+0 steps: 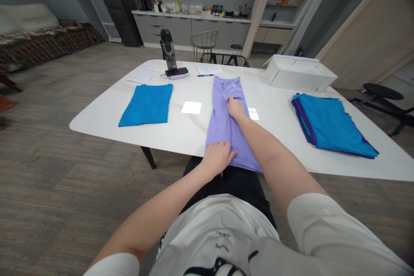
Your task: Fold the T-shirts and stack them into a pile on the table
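A pair of lilac pants (223,95) lies lengthwise on the white table (155,131), its waistband at the far end and its leg ends hanging slightly over the near edge. Near those leg ends my left hand (218,157) rests flat on the fabric, thumb spread to the side. Farther up, my right hand (235,108) has its fingers curled in on the cloth, pinching a fold near the middle of the pants. The fingertips of the right hand are partly hidden.
A folded blue garment (147,104) lies to the left. On the right are a stack of blue and purple garments (333,123) and an open white box (300,73). Toward the back stand a dark bottle (168,51), a phone (177,71), a pen (205,75) and papers (210,69).
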`<state>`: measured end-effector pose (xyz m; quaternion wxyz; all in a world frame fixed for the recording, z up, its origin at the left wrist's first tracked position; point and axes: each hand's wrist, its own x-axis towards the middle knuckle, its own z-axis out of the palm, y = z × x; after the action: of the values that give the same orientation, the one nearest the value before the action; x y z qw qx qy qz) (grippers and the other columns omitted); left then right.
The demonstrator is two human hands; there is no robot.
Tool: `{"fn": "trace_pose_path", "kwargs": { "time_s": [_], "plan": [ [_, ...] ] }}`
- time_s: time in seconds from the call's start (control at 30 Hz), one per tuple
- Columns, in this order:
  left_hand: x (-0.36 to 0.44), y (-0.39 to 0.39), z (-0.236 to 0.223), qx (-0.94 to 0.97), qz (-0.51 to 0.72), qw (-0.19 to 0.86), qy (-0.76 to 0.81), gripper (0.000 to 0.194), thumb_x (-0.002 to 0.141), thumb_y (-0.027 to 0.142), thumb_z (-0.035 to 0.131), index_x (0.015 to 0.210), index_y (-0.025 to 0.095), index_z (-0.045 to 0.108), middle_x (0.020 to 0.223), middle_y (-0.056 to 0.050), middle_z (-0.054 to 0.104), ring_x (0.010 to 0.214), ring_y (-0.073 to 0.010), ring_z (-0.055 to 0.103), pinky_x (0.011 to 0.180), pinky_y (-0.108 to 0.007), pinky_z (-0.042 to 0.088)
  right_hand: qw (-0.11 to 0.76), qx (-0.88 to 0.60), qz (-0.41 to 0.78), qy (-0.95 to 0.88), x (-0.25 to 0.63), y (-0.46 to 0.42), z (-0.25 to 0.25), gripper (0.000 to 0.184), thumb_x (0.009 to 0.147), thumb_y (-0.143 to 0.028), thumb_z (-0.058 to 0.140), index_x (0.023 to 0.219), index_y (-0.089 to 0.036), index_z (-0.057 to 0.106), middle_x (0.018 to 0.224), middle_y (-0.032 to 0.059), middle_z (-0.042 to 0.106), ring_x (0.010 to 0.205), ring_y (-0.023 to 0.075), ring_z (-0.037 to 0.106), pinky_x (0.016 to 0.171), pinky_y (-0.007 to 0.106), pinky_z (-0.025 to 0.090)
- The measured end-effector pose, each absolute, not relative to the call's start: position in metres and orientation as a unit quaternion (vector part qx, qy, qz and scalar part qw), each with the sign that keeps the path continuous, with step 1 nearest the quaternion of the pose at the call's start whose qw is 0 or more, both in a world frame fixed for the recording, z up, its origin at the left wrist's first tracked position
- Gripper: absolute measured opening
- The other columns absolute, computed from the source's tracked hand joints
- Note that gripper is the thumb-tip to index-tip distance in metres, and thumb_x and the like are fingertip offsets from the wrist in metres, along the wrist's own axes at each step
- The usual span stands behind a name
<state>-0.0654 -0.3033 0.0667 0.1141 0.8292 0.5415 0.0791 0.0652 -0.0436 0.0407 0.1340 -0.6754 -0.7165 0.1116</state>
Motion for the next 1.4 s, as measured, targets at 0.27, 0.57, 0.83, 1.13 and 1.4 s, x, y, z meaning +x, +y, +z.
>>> {"fn": "trace_pose_path", "kwargs": {
  "time_s": [0.27, 0.57, 0.83, 1.13, 1.4],
  "plan": [
    [-0.077, -0.315, 0.064, 0.879, 0.027, 0.049, 0.473, 0.023, 0.098, 0.031, 0.063, 0.117, 0.018, 0.059, 0.114, -0.011, 0.066, 0.105, -0.0286, 0.065, 0.085, -0.040, 0.048, 0.126, -0.662, 0.093, -0.733, 0.070, -0.050, 0.046, 0.048, 0.091, -0.034, 0.063, 0.136, -0.018, 0.055, 0.124, 0.0181, 0.071, 0.111, 0.0357, 0.067, 0.096, 0.046, 0.051],
    [-0.088, -0.315, 0.075, 0.867, 0.073, 0.121, 0.478, 0.021, 0.105, 0.039, 0.053, 0.101, 0.021, 0.063, 0.101, -0.005, 0.070, 0.094, -0.0223, 0.068, 0.079, -0.033, 0.049, 0.152, -0.626, 0.096, -0.759, 0.085, -0.050, 0.048, 0.040, 0.090, -0.018, 0.053, 0.129, -0.022, 0.062, 0.117, 0.0142, 0.072, 0.107, 0.0325, 0.066, 0.093, 0.042, 0.051],
    [-0.076, -0.314, 0.067, 0.883, 0.073, 0.120, 0.448, 0.022, 0.106, 0.038, 0.050, 0.101, 0.021, 0.063, 0.100, -0.005, 0.070, 0.096, -0.0215, 0.068, 0.083, -0.032, 0.049, 0.137, -0.613, 0.112, -0.770, 0.098, -0.067, 0.037, 0.034, 0.094, -0.022, 0.054, 0.127, -0.023, 0.064, 0.113, 0.0093, 0.074, 0.104, 0.0290, 0.066, 0.092, 0.039, 0.051],
    [-0.076, -0.309, 0.064, 0.893, 0.092, 0.119, 0.423, 0.029, 0.108, 0.038, 0.041, 0.105, 0.022, 0.065, 0.102, -0.006, 0.067, 0.101, -0.0211, 0.065, 0.091, -0.033, 0.050, 0.165, -0.595, 0.091, -0.782, 0.100, -0.085, 0.028, 0.037, 0.099, -0.021, 0.045, 0.132, -0.023, 0.062, 0.127, 0.0100, 0.068, 0.112, 0.0285, 0.063, 0.098, 0.040, 0.049],
    [-0.072, -0.281, 0.036, 0.895, 0.115, 0.052, 0.427, 0.045, 0.107, 0.036, 0.043, 0.149, 0.020, 0.049, 0.160, -0.013, 0.046, 0.149, -0.0249, 0.039, 0.121, -0.044, 0.032, 0.152, -0.624, 0.015, -0.766, 0.095, -0.105, 0.025, 0.041, 0.103, -0.039, 0.044, 0.135, -0.021, 0.061, 0.138, 0.0194, 0.058, 0.126, 0.0368, 0.052, 0.105, 0.054, 0.043]
  ]
}}
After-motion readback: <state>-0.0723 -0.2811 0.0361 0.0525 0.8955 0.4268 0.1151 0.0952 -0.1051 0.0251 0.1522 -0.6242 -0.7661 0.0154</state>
